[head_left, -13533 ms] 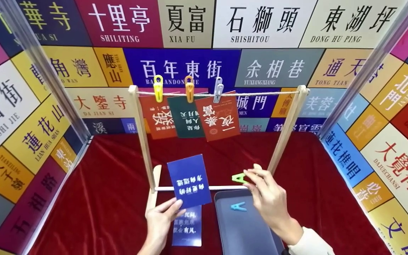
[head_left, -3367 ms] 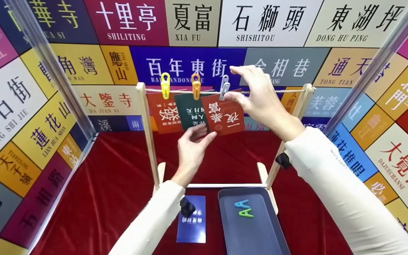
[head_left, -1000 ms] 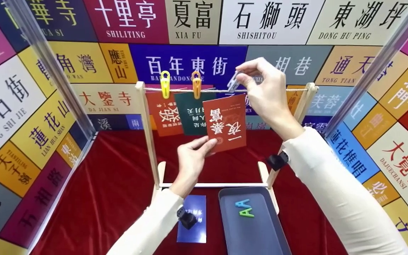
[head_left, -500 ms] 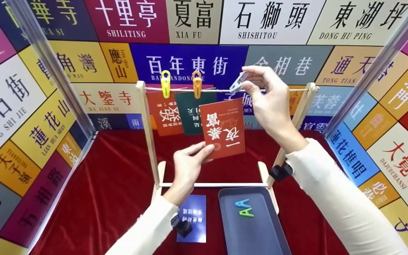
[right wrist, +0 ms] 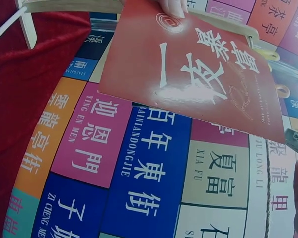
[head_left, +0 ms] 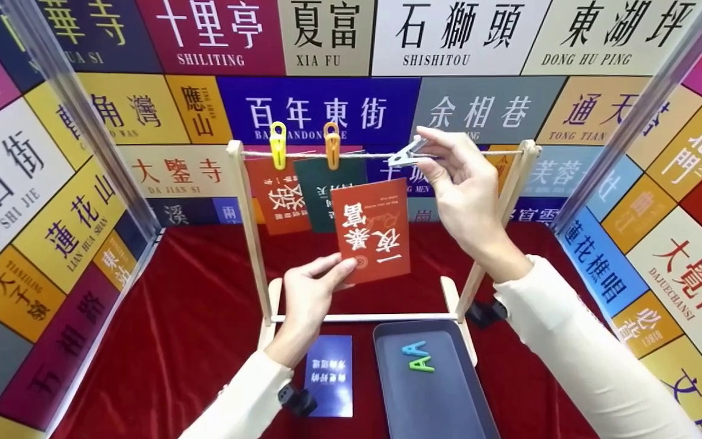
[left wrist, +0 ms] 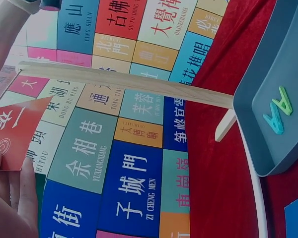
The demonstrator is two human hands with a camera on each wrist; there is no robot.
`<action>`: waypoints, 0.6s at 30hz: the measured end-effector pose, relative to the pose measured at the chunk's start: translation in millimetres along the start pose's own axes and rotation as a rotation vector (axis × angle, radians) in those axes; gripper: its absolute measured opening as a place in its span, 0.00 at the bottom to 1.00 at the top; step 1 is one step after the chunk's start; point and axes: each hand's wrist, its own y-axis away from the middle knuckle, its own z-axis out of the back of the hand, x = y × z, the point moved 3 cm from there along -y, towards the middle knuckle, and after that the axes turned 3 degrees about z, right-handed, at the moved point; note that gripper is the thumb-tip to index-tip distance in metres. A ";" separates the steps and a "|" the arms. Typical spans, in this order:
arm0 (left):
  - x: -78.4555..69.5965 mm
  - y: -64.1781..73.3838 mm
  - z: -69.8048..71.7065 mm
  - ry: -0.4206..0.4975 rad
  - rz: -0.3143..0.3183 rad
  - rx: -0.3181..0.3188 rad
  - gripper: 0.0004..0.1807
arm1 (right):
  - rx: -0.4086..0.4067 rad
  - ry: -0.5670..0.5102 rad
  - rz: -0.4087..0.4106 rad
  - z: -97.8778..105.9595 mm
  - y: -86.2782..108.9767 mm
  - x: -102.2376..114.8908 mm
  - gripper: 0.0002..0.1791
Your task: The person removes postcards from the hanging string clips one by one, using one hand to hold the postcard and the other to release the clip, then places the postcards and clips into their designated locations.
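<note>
My left hand (head_left: 311,292) pinches the lower left corner of a red card (head_left: 375,231) with white characters, held in front of the rack and below its string. My right hand (head_left: 467,189) pinches a grey clothespin (head_left: 409,153) beside the string (head_left: 491,155); the card and the clothespin are apart. On the string, a yellow clothespin (head_left: 278,146) holds an orange-red card (head_left: 278,201), and an orange clothespin (head_left: 331,146) holds a dark green card (head_left: 320,201). The red card partly covers the green one. In the right wrist view the red card (right wrist: 198,69) fills the upper middle.
The wooden rack (head_left: 250,231) stands on a red velvet cloth (head_left: 174,341). In front lie a blue card (head_left: 329,378) and a grey tray (head_left: 430,408) with a blue clothespin (head_left: 414,349) and a green clothespin (head_left: 421,364). Panels with printed characters enclose the back and sides.
The red card, earlier clipped to the string, has come off with my left hand and moved down and left. The grey clothespin is now in my right hand, tilted further over.
</note>
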 end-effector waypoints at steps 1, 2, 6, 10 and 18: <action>0.8 0.5 2.0 -0.010 0.002 -0.005 0.18 | -0.002 -0.004 -0.004 0.5 2.1 0.3 0.19; 1.3 1.2 3.9 -0.020 0.003 -0.010 0.19 | -0.003 -0.008 -0.011 1.1 4.2 0.5 0.19; 2.8 3.5 12.1 -0.086 0.003 -0.054 0.19 | -0.009 -0.034 -0.044 3.8 11.9 0.5 0.19; 2.6 7.6 16.9 -0.099 0.003 -0.084 0.19 | -0.004 -0.076 -0.073 6.8 20.0 -0.3 0.19; 8.0 17.5 23.8 -0.096 0.022 -0.080 0.20 | 0.019 -0.062 -0.100 12.8 39.1 -1.2 0.19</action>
